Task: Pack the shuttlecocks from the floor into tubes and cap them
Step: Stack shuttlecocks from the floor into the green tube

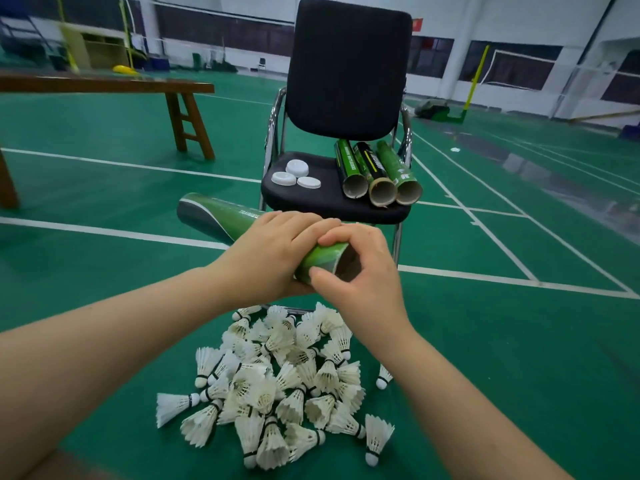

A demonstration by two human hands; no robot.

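My left hand [266, 251] grips a green tube [221, 216] around its middle and holds it tilted above the floor. Its open end [346, 263] faces right. My right hand [360, 268] curls over that open end, thumb and forefinger pinching the rim. I cannot tell whether a shuttlecock sits inside. A pile of several white feather shuttlecocks [277, 386] lies on the green floor below my hands. On the black chair's seat [311, 202] lie three open green tubes [375, 174] side by side and three white caps [294, 174].
The chair stands right behind the pile, its chrome legs [396, 244] close to my right hand. A wooden bench [104, 86] stands at the left. White court lines cross the green floor [485, 341]. Yellow net posts stand far back.
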